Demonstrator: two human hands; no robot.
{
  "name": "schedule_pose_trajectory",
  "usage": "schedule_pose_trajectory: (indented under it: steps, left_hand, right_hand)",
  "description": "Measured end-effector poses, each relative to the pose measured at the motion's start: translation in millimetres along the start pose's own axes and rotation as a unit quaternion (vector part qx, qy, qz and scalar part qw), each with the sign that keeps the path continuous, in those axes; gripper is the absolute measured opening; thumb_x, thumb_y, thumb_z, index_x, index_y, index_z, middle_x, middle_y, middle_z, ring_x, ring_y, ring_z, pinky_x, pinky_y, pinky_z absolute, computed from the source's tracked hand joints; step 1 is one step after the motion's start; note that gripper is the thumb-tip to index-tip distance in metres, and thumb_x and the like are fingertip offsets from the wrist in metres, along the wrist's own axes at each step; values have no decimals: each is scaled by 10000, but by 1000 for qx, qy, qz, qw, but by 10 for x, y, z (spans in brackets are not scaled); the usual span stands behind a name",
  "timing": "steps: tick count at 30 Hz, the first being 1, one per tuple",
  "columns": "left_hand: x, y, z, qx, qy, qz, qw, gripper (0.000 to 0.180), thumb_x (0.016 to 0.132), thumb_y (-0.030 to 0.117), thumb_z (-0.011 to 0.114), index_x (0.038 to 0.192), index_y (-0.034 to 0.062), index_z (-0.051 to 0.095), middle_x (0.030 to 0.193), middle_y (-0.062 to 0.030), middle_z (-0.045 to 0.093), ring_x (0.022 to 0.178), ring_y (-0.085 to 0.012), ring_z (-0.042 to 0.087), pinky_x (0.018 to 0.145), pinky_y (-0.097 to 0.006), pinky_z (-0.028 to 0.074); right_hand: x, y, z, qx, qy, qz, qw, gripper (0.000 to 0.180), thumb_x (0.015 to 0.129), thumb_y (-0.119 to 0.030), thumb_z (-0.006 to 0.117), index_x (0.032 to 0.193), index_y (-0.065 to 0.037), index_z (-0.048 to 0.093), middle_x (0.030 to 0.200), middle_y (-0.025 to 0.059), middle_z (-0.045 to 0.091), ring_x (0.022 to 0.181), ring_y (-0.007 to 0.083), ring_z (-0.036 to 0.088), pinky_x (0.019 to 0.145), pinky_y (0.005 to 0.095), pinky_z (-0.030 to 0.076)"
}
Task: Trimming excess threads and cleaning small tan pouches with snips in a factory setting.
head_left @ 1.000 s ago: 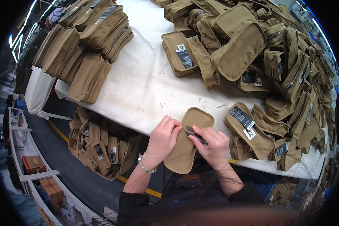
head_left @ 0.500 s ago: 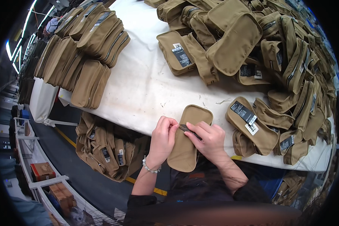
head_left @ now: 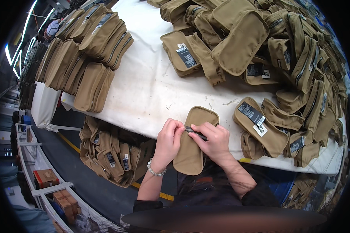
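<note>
Left hand (head_left: 168,139) and right hand (head_left: 211,139) pinching flat tan fabric pouch (head_left: 192,143) at white-covered table's edge (head_left: 144,93), fingers closed on its dark zipper (head_left: 195,133), tan pouch piles (head_left: 284,58) nearby

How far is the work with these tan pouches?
Seemingly done: neat pouch stacks at the table's far left. In hand: the left hand and right hand hold one tan pouch and a dark slim part at the table edge. Left: apparently the loose heap on the right.
</note>
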State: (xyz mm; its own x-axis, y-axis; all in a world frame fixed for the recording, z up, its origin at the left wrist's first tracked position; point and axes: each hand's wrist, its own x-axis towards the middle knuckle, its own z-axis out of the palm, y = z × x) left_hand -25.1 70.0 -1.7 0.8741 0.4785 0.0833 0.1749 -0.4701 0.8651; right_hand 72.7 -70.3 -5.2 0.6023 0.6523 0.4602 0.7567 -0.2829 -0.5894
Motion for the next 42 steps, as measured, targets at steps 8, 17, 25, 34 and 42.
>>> schedule_pose_trajectory:
  steps: [8, 17, 25, 34, 42]
  left_hand:
    - [-10, -16, -4, -33, -8, -15, 999, 45, 922, 18, 549, 899, -15, 528, 818, -100, 523, 659, -192, 512, 626, -296, 437]
    - [-70, -140, -51, -206, -26, -61, 976, 58, 950, 27, 543, 894, 13, 540, 824, 14, 470, 679, -44, 404, 604, -205, 370]
    - [-90, -128, -12, -242, -18, -58, 968, 57, 970, 39, 531, 921, 12, 542, 795, 51, 501, 670, -11, 411, 603, -172, 360]
    - [-100, -75, 54, -213, 6, -53, 976, 32, 946, 17, 556, 920, 3, 545, 807, 16, 532, 712, -38, 452, 651, -195, 401]
    - [-114, -43, 58, -226, 23, -40, 973, 21, 925, -7, 565, 915, 3, 550, 825, -11, 544, 735, -60, 466, 662, -216, 408]
  right_hand:
    - [-22, 45, 25, 49, -5, 19, 999, 129, 777, -213, 754, 845, -114, 707, 700, -5, 631, 558, 175, 591, 513, 289, 413]
    - [-55, -30, -117, 63, -18, 43, 997, 178, 758, -246, 769, 877, -122, 722, 714, -8, 611, 531, 189, 563, 495, 296, 407]
    - [-63, -37, -89, 44, -26, 10, 999, 196, 740, -282, 776, 868, -143, 725, 685, -19, 581, 516, 170, 537, 492, 291, 389]
    - [-79, -49, -31, 61, -26, 22, 998, 177, 752, -250, 773, 852, -118, 710, 668, -12, 584, 515, 171, 544, 489, 294, 376]
    - [-90, -34, -22, 62, -33, 12, 997, 150, 755, -230, 772, 823, -113, 706, 673, -16, 625, 520, 163, 564, 490, 289, 375]
